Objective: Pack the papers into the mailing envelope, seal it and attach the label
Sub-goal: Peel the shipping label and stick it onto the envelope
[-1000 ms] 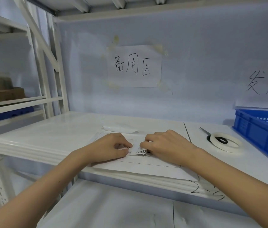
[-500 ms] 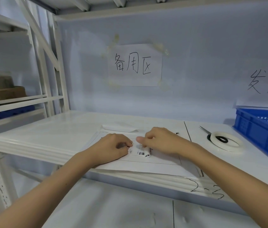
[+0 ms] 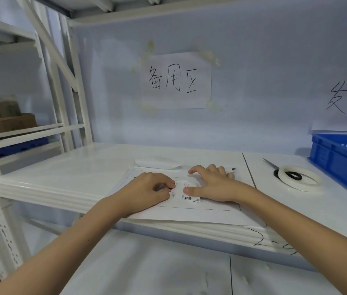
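A white mailing envelope [image 3: 189,216] lies flat on the white shelf [image 3: 62,167], overhanging its front edge. On the envelope sits a small white label [image 3: 186,191] with a barcode; its lower right corner curls up. My left hand [image 3: 149,190] pinches the label's left edge between thumb and fingers. My right hand [image 3: 211,184] lies flat on the label's right part with fingers spread and the thumb pressing near the barcode. A strip of white backing paper [image 3: 157,165] lies just behind the envelope.
A roll of white tape [image 3: 298,180] rests to the right, with scissors [image 3: 272,166] partly under it. A blue plastic crate [image 3: 343,160] stands at the far right. Handwritten paper signs hang on the back wall. Boxes sit on the left rack.
My right hand has opened from a pinch at the label and slid right, flattening on it. The label now lies flatter on the envelope. My left hand has hardly moved.
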The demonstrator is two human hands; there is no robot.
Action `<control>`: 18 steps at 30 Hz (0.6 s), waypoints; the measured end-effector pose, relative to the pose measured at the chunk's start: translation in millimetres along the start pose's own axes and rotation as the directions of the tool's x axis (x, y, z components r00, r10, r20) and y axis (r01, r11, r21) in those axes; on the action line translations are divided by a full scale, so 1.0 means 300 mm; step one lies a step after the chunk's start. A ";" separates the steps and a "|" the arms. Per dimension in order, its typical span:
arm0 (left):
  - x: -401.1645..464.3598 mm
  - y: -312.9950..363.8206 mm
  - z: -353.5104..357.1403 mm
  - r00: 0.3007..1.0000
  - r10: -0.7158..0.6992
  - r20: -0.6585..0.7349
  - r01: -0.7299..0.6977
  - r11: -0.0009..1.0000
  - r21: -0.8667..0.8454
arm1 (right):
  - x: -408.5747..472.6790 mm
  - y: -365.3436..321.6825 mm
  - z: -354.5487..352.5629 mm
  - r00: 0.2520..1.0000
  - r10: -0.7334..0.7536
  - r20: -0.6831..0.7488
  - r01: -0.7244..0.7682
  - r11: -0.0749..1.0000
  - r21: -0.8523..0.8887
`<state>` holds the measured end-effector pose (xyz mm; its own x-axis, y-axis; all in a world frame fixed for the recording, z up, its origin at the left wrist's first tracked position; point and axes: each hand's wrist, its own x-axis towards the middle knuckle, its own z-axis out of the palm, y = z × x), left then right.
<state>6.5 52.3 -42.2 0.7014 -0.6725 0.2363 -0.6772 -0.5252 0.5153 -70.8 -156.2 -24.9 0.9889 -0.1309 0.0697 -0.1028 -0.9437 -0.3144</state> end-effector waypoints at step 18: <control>0.014 -0.012 0.009 0.998 0.047 -0.039 -0.048 0.998 -0.046 | -0.007 0.049 -0.027 0.994 -0.064 0.091 0.060 0.997 0.049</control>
<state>11.2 50.1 -45.2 0.6771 -0.6756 0.2917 -0.6994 -0.4676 0.5405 -75.2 -172.3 -22.1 0.9991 -0.0421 0.0032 -0.0382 -0.9338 -0.3556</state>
